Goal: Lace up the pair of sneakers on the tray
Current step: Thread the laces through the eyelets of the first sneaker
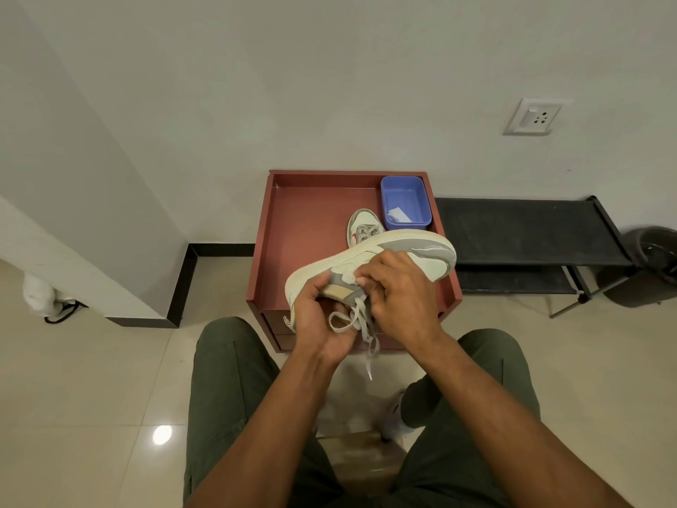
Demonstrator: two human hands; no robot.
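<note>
the left hand [318,317] grips the heel end of a sneaker [370,265], fingers curled round it, holding it up on its side over the near edge of the red tray [293,229] so the eyelet side faces the person. the right hand [397,287] is curled at the upper, apparently pinching the lace [361,324] near an eyelet; the exact pinch is hidden by the fingers. loose lace ends dangle below, so this shoe looks only partly laced. the second sneaker [364,227] lies flat in the tray, toe away, just beside a blue tub [404,203] in the far right corner. tilting the shoe likely brings the eyelets within reach for threading.
</note>
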